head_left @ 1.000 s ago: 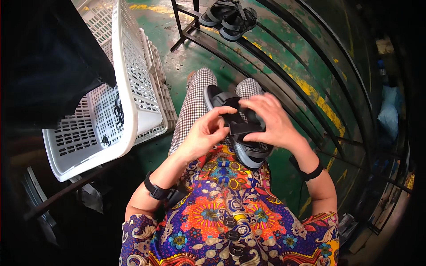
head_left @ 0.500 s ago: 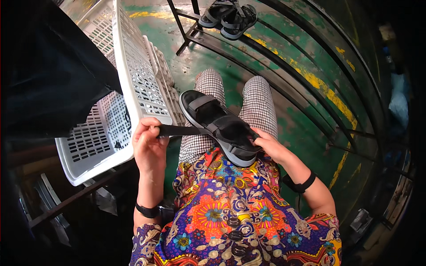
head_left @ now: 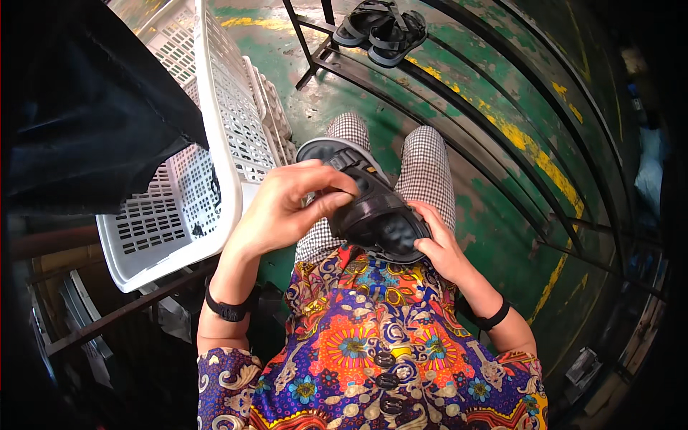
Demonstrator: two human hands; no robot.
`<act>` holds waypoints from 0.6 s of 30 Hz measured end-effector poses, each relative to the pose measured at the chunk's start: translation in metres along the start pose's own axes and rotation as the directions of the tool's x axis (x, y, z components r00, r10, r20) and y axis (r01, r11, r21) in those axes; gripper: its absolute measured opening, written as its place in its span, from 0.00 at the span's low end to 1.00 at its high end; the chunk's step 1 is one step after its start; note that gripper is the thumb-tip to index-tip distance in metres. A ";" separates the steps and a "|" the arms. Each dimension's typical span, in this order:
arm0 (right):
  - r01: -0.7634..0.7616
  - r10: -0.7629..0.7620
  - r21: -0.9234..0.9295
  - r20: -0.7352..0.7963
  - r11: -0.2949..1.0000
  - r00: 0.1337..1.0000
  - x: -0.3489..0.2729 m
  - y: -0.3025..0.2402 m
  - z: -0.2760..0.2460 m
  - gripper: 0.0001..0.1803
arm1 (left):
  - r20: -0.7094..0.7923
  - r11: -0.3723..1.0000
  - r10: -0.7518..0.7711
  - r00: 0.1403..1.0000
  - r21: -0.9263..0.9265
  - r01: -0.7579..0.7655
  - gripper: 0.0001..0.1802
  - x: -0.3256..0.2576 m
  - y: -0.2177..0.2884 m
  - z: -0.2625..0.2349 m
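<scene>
A black sandal (head_left: 380,215) with a grey sole rim lies slantwise across my lap, its toe end pointing away to the left. At the heel end, my right hand (head_left: 438,247) grips it with the thumb over the inner edge. My left hand (head_left: 290,208) reaches over the middle of the sandal from the left. Its thumb and forefinger are pinched together on the black strap, most of which the hand hides. Part of the dark, bumpy footbed shows at the heel.
To my left stands a white perforated plastic basket (head_left: 172,261), with black sheeting (head_left: 93,122) hanging over it. A black metal rack (head_left: 487,132) curves across the far right, carrying a pair of black sandals (head_left: 387,32). The green floor (head_left: 487,240) bears yellow lines.
My left hand has brought the strap from its pulled-out position at the left back over the sandal. The sandal has rolled slightly, and my right hand still grips its heel.
</scene>
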State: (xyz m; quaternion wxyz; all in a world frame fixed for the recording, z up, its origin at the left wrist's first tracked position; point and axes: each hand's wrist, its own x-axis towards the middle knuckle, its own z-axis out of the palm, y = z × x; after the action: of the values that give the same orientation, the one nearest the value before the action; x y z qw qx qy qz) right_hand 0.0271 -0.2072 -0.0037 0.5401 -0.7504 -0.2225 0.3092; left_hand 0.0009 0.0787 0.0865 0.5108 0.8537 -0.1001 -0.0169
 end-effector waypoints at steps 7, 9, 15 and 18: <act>-0.010 0.010 0.017 -0.016 1.000 1.000 -0.001 0.007 0.011 0.33 | 0.295 0.944 -0.013 0.955 0.318 -0.085 0.09 0.035 -0.016 0.058; -0.062 0.066 0.108 -0.032 0.992 0.997 0.000 0.008 0.009 0.33 | 0.056 0.968 0.108 0.993 0.223 -0.118 0.10 0.032 -0.022 0.059; -0.117 0.402 0.893 -0.077 0.434 0.912 -0.005 0.015 -0.015 0.29 | -0.584 0.898 -0.315 0.748 -0.439 0.035 0.12 -0.010 -0.044 0.041; -0.149 0.397 0.914 -0.015 0.378 0.918 -0.003 0.020 -0.016 0.29 | -0.397 0.803 -0.446 0.803 -0.574 0.162 0.23 -0.014 -0.055 0.053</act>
State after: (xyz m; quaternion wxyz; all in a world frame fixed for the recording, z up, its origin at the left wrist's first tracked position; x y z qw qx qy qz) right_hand 0.0361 -0.2262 -0.0189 0.8179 -0.4023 0.1691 0.3749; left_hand -0.0109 0.0608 0.0121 0.7165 0.6632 0.1916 0.1001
